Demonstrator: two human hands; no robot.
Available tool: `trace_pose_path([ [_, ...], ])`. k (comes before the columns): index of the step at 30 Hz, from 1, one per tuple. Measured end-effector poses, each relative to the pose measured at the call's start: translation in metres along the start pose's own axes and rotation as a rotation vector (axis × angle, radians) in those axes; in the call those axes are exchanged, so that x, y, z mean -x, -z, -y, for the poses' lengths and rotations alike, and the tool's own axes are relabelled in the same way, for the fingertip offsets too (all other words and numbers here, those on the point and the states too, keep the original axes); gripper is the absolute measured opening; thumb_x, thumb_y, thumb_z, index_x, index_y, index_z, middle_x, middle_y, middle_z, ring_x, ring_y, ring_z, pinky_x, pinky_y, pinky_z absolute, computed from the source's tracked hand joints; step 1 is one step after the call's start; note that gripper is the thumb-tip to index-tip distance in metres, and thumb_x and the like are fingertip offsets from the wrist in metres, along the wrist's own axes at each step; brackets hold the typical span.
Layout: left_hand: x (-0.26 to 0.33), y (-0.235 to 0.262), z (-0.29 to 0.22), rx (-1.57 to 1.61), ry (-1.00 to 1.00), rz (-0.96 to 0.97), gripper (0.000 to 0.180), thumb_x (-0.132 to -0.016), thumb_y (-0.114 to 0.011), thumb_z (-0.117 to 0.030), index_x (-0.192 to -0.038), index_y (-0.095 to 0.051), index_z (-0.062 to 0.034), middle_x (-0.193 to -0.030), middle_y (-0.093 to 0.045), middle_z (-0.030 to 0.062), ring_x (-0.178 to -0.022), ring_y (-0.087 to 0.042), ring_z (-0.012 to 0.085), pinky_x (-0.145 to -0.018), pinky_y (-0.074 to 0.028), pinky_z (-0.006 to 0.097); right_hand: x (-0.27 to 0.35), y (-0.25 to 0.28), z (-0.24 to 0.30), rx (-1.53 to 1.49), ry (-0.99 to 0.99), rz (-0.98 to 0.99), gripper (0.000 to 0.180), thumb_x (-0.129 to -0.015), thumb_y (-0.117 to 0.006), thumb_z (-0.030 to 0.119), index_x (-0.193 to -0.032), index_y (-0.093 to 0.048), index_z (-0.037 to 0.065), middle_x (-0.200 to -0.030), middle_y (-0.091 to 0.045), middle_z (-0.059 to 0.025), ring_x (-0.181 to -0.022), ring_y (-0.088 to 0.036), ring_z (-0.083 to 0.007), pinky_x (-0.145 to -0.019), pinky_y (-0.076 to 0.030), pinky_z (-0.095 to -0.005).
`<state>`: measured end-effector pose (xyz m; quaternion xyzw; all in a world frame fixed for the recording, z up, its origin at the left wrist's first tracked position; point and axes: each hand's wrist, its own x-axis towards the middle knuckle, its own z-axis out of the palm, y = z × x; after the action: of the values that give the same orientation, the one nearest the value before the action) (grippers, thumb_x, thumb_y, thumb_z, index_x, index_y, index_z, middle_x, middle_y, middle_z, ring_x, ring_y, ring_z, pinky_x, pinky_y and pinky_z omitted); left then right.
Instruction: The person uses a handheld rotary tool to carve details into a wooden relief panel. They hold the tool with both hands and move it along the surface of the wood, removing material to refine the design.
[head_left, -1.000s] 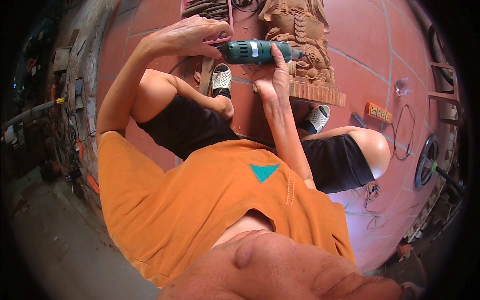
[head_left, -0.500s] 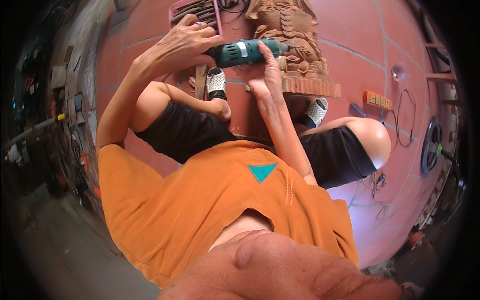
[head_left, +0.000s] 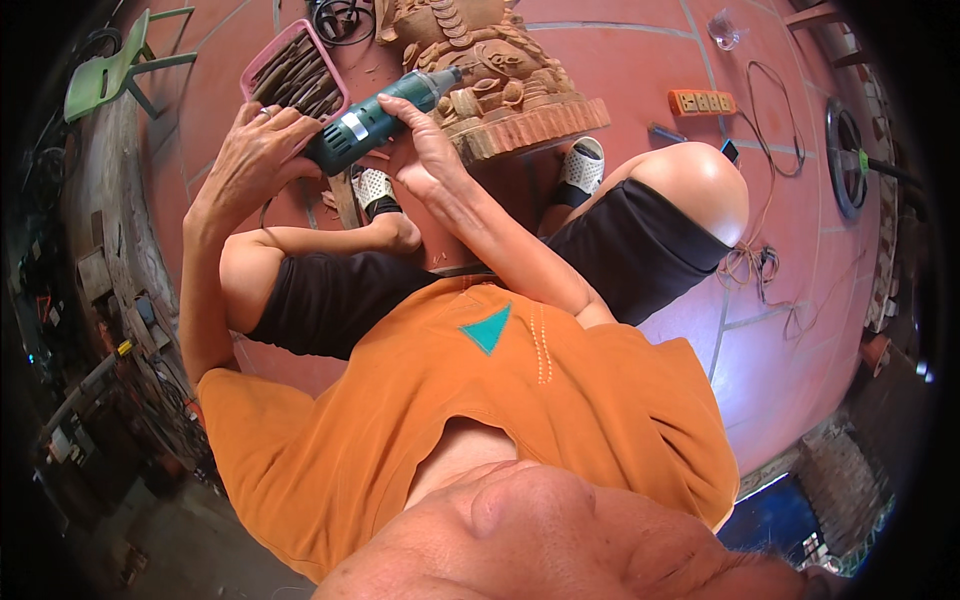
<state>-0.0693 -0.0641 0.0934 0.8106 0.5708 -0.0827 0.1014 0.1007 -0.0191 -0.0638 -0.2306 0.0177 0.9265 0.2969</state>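
A green die grinder (head_left: pixel 375 128) with a grey nose hangs at an upward slant, its tip pointing right toward the carved wooden sculpture (head_left: pixel 510 85). My right hand (head_left: pixel 425 155) wraps the front half of the grinder from below, thumb along its top. At the tool's rear end, my left hand (head_left: pixel 255 150) has its fingers bent over the back of the housing. Relief shapes cover the sculpture, which rests on the floor with a thick block base (head_left: pixel 540 128). Whether the grinder's bit touches the wood I cannot tell.
Beside my left hand sits a pink basket (head_left: pixel 335 62) of carving tools (head_left: pixel 295 75). A green plastic chair (head_left: pixel 110 70) stands at far left. To the right lie an orange power strip (head_left: pixel 702 102), a trailing cable (head_left: pixel 795 125) and a clear cup (head_left: pixel 724 30). A wheel (head_left: pixel 847 160) is farther right.
The view has shifted, so sculpture, basket and floor items appear differently placed, and the chair has come into sight. The grinder is tilted more steeply upward. Both hands keep their hold.
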Motion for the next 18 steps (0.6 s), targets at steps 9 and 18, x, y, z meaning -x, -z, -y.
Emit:
trace_pose_path([
  [9,-0.011,-0.019,-0.01,0.296,0.085,0.117,0.099,-0.068,-0.081,-0.02,-0.152,-0.029,-0.0153,-0.111,-0.062,0.0214,-0.101,-0.06,0.0373,-0.089,-0.046,0.044,0.009,-0.013,-0.014,-0.009,0.009,-0.044,0.025,-0.086,-0.076,0.023,-0.105,-0.061,0.015,-0.095,-0.065,0.0,-0.091,-0.064,-0.0152,-0.078,-0.053,-0.0377],
  [18,-0.026,-0.028,-0.015,0.437,0.162,0.115,0.098,-0.068,-0.081,-0.014,-0.151,-0.028,-0.015,-0.127,-0.057,0.0244,-0.115,-0.057,0.0427,-0.094,-0.047,0.046,0.009,-0.012,-0.033,0.027,-0.05,0.092,0.027,-0.084,-0.075,0.021,-0.107,-0.065,0.011,-0.095,-0.07,-0.0018,-0.084,-0.066,-0.0152,-0.072,-0.05,-0.034],
])
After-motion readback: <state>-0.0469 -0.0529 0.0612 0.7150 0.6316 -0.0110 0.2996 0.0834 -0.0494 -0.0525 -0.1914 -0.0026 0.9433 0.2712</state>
